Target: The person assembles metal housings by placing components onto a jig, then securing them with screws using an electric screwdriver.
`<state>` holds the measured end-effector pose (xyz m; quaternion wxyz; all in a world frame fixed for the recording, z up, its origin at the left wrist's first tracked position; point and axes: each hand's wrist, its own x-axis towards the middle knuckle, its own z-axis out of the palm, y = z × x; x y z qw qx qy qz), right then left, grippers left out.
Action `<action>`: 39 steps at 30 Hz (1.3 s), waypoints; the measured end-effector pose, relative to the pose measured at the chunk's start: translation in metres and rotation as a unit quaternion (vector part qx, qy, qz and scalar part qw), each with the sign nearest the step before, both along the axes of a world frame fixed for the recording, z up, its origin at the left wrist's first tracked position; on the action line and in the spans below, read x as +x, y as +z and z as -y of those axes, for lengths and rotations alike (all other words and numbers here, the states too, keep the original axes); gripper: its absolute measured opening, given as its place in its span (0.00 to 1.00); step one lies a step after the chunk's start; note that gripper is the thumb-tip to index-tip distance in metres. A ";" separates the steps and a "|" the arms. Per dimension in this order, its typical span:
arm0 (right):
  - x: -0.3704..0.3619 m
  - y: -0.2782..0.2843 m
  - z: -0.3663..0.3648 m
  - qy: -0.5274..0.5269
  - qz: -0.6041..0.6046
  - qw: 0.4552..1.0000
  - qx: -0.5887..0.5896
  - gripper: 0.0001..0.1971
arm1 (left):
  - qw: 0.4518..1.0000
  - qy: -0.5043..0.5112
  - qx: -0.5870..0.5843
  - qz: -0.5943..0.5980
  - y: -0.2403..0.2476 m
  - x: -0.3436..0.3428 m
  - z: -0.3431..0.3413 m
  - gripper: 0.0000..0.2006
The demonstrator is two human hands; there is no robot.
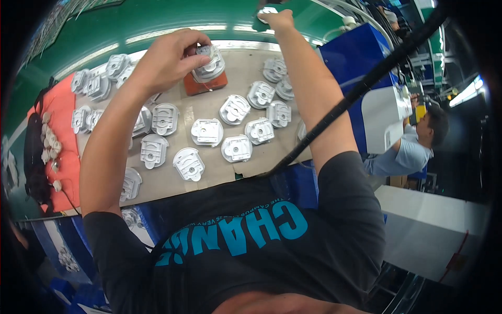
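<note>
Left hand (171, 56) curls around a white part (215, 65); right hand (280, 21) stretches forward.

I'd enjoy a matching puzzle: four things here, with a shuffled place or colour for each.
1. Left hand
2. Right hand
3. Block under a white part
4. Large box at upper right

A. Blue
B. Far out over the green surface
C. Orange
D. On the white part atop the block

Pairs: 1-D, 2-B, 3-C, 4-A
</note>
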<state>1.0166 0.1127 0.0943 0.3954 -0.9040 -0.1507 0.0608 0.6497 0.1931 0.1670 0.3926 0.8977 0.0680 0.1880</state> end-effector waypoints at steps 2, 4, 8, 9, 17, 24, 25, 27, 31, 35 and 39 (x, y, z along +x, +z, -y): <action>0.006 -0.022 -0.014 -0.002 0.019 0.998 -0.062 0.46 | 0.997 0.039 -0.038 0.054 0.016 -0.043 0.000 0.14; 0.059 -0.050 -0.011 0.029 -0.013 0.999 -0.006 0.33 | 0.990 0.074 -0.024 0.116 0.034 -0.087 -0.004 0.14; 0.101 -0.065 -0.003 0.228 0.094 0.961 -0.127 0.42 | 0.961 0.192 -0.090 0.179 0.032 -0.245 -0.010 0.15; 0.096 -0.067 -0.006 0.286 0.062 0.947 -0.129 0.42 | 0.957 0.237 -0.087 0.141 0.026 -0.297 -0.006 0.17; 0.122 -0.066 -0.010 0.162 0.073 0.967 -0.183 0.48 | 0.729 0.652 -0.125 0.167 -0.073 -0.494 0.113 0.13; 0.115 -0.039 0.006 0.179 0.099 0.957 -0.204 0.38 | 0.601 0.765 -0.178 -0.153 -0.253 -0.583 0.186 0.20; 0.116 -0.033 0.004 0.167 0.106 0.958 -0.209 0.37 | 0.582 0.763 -0.198 -0.202 -0.285 -0.586 0.193 0.22; 0.088 -0.019 0.012 0.155 0.127 0.951 -0.236 0.31 | 0.547 0.775 -0.181 -0.260 -0.319 -0.567 0.206 0.24; 0.032 0.035 0.051 0.223 0.026 0.967 -0.116 0.25 | 0.498 0.790 -0.172 -0.315 -0.373 -0.514 0.188 0.24; -0.057 0.016 0.043 0.371 0.011 0.925 -0.086 0.25 | 0.518 0.784 -0.090 -0.329 -0.438 -0.645 0.241 0.26; -0.134 0.038 0.067 0.445 0.067 0.892 -0.048 0.40 | 0.482 0.732 -0.081 -0.474 -0.443 -0.604 0.190 0.31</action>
